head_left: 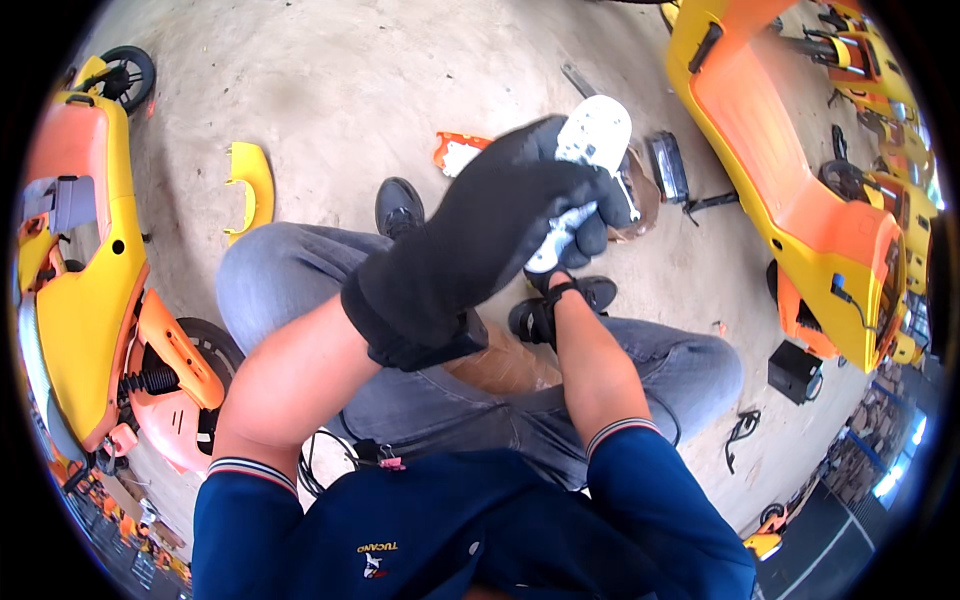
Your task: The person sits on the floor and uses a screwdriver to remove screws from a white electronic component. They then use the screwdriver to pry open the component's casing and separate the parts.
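Observation:
My left hand (490, 210), in a black glove, reaches across the middle. Its fingers are closed on a white round-ended part (597, 132) with small dark marks, whose exact kind I cannot tell. A narrower pale piece (556, 242) shows below the thumb; whether it belongs to the same part is unclear. My right hand (590, 238), also dark-gloved, is mostly hidden behind the left one. Its visible fingers are curled close to the pale piece, and what they grip is hidden. A black strap crosses the right wrist.
Yellow-and-orange scooter bodies stand at left (90, 300) and right (780, 180). On the concrete floor lie a yellow curved panel (252, 188), an orange-and-white piece (460, 153), a black rectangular part (668, 165) and a black box (795, 373). A brown item (643, 205) is partly hidden behind my hands.

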Tool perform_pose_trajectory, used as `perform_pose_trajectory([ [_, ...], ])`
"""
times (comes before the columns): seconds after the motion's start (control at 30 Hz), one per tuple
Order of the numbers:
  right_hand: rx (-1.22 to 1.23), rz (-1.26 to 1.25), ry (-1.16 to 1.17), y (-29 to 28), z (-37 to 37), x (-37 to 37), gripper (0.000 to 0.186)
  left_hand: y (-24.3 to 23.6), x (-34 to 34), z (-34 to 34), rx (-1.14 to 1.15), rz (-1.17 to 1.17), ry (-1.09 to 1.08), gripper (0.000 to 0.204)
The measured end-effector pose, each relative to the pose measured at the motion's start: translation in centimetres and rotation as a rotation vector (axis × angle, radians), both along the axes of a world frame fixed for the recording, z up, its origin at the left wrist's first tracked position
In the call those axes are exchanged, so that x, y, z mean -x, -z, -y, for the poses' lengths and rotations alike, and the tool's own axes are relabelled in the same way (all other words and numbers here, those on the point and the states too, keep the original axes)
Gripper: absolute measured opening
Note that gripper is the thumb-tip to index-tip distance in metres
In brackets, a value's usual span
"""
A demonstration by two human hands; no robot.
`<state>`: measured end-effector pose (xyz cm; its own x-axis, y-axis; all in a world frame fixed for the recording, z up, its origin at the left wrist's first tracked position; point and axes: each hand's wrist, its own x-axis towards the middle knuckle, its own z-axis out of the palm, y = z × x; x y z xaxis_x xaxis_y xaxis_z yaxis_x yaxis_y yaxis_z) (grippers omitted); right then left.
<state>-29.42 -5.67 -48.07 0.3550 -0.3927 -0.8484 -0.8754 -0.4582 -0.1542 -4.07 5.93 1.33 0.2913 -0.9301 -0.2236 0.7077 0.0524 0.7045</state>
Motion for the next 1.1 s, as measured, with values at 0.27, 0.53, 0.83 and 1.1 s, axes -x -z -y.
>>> perform_pose_trajectory([
  [0.27,0.075,0.004,0.015,-6.1,-0.3,-0.9,0.043,-0.3,0.0,0.3,-0.043,-0.104,-0.007,0.037],
  [0.53,0.069,0.240,0.090,-12.1,4.1,-3.7,0.040,0.8,0.2,0.4,-0.039,-0.102,0.005,0.046],
  [0.83,0.207,0.547,0.020,-45.9,9.3,-2.9,0.031,1.3,1.2,-0.2,-0.046,-0.045,0.002,0.046],
  [1.1,0.437,1.001,0.272,-61.7,4.9,1.1,0.038,1.9,1.9,0.0,-0.070,0.037,0.045,0.052],
])
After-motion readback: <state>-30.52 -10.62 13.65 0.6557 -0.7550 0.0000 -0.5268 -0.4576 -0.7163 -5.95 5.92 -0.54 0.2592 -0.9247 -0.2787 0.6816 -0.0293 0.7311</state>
